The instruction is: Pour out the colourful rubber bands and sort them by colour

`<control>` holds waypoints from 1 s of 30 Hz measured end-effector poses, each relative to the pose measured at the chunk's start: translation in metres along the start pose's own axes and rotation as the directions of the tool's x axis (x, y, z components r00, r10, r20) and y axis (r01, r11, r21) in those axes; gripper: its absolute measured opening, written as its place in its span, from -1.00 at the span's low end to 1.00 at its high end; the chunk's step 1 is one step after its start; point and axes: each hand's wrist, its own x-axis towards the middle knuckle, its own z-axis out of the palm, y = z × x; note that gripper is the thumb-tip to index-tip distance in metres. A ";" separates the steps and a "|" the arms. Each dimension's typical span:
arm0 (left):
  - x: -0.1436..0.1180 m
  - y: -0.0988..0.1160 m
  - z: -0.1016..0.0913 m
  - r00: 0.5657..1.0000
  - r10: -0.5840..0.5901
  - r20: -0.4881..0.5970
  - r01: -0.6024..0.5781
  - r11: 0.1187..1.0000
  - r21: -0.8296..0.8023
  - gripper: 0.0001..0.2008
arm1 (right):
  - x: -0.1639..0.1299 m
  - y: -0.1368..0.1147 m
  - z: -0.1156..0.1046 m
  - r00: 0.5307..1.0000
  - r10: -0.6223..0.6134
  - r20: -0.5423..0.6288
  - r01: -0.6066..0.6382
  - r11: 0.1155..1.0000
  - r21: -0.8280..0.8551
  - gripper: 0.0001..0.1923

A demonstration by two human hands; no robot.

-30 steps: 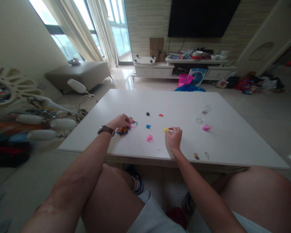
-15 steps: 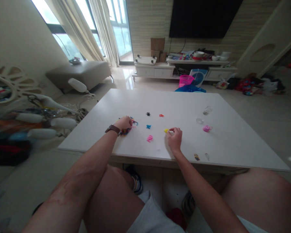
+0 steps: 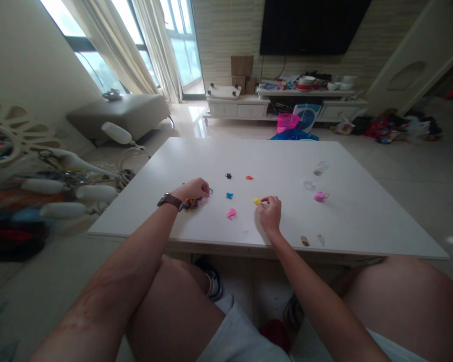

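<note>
A: What is the left hand [image 3: 194, 189] doing to the heap of small multicoloured plastic clips [image 3: 192, 202]?

B: It rests on the heap's far edge, fingers curled down into it. A second ago the heap lay more exposed at the wrist; now the hand covers most of it, so it seems to be picking one out. Whether anything is pinched, I cannot tell.

A: And the heap itself?

B: A tangle of red, blue and yellow bits on the near left of the white tabletop [image 3: 362, 221].

A: The right hand [image 3: 271, 214]?

B: It has hardly moved. Thumb and forefinger are closed at the small yellow clip [image 3: 257, 201], touching it on the table.

A: Around them?

B: A blue clip [image 3: 229, 195] and a pink clip [image 3: 231, 214] between the hands, a black one [image 3: 228, 176] and a red one [image 3: 249, 177] farther off.
</note>
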 end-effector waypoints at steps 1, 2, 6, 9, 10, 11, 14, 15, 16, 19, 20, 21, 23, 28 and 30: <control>-0.001 0.007 0.003 0.999 0.040 0.035 -0.039 0.998 -0.042 -0.87 | 0.000 0.000 0.000 1.000 -0.002 0.002 0.002 1.000 0.003 -0.94; -0.002 0.015 0.007 0.995 0.076 0.071 -0.070 0.994 -0.079 -0.84 | 0.000 0.000 0.000 1.000 -0.004 0.005 0.004 1.000 0.006 -0.94; 0.000 0.044 0.025 0.967 0.210 0.143 -0.186 0.969 -0.163 -0.80 | 0.001 -0.001 -0.001 1.000 -0.010 0.013 0.010 1.000 -0.003 -0.94; 0.003 0.058 0.034 0.951 0.263 0.163 -0.236 0.957 -0.168 -0.85 | 0.001 -0.001 -0.001 1.000 -0.024 0.008 0.024 1.000 -0.010 -0.94; 0.004 0.061 0.036 0.947 0.275 0.167 -0.248 0.954 -0.167 -0.86 | 0.001 -0.001 -0.001 1.000 -0.030 0.006 0.030 0.999 -0.011 -0.94; 0.005 0.063 0.037 0.944 0.284 0.169 -0.257 0.952 -0.167 -0.87 | 0.001 -0.001 -0.001 0.999 -0.033 0.003 0.034 0.999 -0.013 -0.94; 0.006 0.067 0.039 0.939 0.296 0.177 -0.267 0.948 -0.173 -0.85 | 0.001 -0.001 -0.001 0.999 -0.032 0.003 0.032 0.999 -0.023 -0.93; 0.006 0.067 0.040 0.938 0.294 0.185 -0.262 0.949 -0.177 -0.85 | 0.000 -0.001 -0.001 1.000 -0.030 0.005 0.030 0.999 -0.025 -0.93; 0.006 0.067 0.039 0.936 0.290 0.199 -0.256 0.950 -0.182 -0.84 | 0.000 -0.001 -0.001 1.000 -0.030 0.007 0.030 0.999 -0.027 -0.93; 0.005 0.061 0.035 0.942 0.269 0.202 -0.230 0.953 -0.195 -0.86 | 0.000 -0.001 -0.001 1.000 -0.028 0.013 0.028 0.999 -0.025 -0.93; 0.005 0.057 0.032 0.951 0.252 0.181 -0.217 0.957 -0.191 -0.86 | 0.000 -0.001 -0.001 1.000 -0.024 0.013 0.024 0.999 -0.023 -0.93; 0.005 0.052 0.028 0.964 0.223 0.146 -0.195 0.964 -0.180 -0.86 | 0.000 -0.001 -0.001 1.000 -0.020 0.014 0.020 1.000 -0.021 -0.93; 0.003 0.041 0.019 0.990 0.129 0.056 -0.121 0.983 -0.140 -0.84 | 0.000 -0.001 -0.001 1.000 -0.014 0.017 0.015 1.000 -0.016 -0.93; 0.000 0.013 0.004 0.987 -0.059 -0.147 0.058 0.998 -0.011 -0.82 | -0.001 -0.003 -0.002 1.000 -0.001 0.028 0.001 1.000 -0.005 -0.93; -0.001 0.004 0.004 0.984 -0.073 -0.161 0.078 0.996 0.030 -0.81 | -0.001 -0.003 -0.001 0.999 0.007 0.033 -0.007 1.000 -0.006 -0.94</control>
